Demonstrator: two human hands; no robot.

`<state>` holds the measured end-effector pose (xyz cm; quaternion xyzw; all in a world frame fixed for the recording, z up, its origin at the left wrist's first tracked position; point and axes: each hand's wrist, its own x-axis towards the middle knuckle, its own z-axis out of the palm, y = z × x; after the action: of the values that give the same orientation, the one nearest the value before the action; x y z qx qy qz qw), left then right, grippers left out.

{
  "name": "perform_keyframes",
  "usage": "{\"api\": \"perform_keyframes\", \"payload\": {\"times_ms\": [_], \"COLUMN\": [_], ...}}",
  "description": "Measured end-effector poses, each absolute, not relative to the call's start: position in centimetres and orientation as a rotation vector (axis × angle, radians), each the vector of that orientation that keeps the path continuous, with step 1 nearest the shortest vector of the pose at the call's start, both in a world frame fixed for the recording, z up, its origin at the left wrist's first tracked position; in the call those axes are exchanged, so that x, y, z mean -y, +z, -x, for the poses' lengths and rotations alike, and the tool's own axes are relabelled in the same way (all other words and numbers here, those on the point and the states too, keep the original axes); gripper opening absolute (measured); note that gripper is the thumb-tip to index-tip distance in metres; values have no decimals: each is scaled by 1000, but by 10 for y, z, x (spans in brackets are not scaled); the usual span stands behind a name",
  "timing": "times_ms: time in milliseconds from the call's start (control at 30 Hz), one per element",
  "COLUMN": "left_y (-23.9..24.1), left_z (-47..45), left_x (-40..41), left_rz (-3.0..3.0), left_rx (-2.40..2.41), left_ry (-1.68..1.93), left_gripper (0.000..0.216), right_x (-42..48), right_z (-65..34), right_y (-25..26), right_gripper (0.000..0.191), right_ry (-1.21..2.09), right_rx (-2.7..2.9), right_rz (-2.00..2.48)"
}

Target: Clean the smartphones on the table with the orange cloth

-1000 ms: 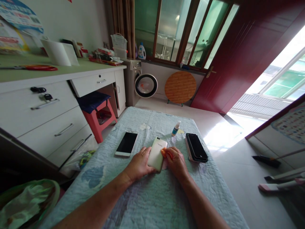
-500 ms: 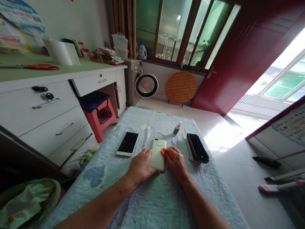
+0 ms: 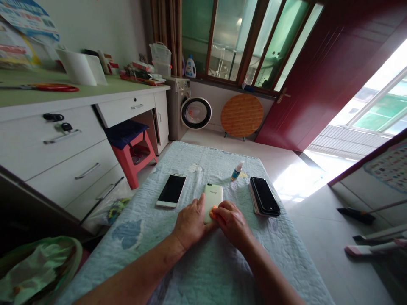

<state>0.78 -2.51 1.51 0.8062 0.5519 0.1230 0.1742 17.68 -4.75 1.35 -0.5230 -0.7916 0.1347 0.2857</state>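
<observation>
A pale gold smartphone lies back side up on the cloth-covered table, its camera end pointing away from me. My left hand grips it along the left side and lower edge. In my right hand is a bunched orange cloth, pinched in the fingers and pressed on the lower part of the phone's back. To the left lies a white phone with a black screen. A small spray bottle stands beyond my right hand, and a stack of phones sits to the right.
A light blue quilted cloth covers the table. At left are a white drawer desk and a red stool. Behind stand a washing machine with its door open and a round wooden tabletop. A bin is at lower left.
My right hand has moved the orange cloth down and slightly left over the phone's back. My left hand's fingers have shifted a little along the phone's left side.
</observation>
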Motion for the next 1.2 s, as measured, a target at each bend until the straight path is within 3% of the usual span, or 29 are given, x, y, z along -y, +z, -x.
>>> {"api": "perform_keyframes", "payload": {"times_ms": [367, 700, 1200], "left_y": [14, 15, 21], "left_z": [-1, 6, 13], "left_x": [19, 10, 4], "left_rz": [-2336, -2345, -2315], "left_rx": [-1440, -1264, -1199], "left_ry": [370, 406, 333], "left_gripper": [50, 64, 56], "right_x": [35, 47, 52], "right_z": [-183, -164, -194], "right_y": [7, 18, 28], "right_gripper": [29, 20, 22], "right_ry": [270, 327, 354], "right_rx": [1981, 2184, 2293], "right_rz": [1503, 1340, 1367]}}
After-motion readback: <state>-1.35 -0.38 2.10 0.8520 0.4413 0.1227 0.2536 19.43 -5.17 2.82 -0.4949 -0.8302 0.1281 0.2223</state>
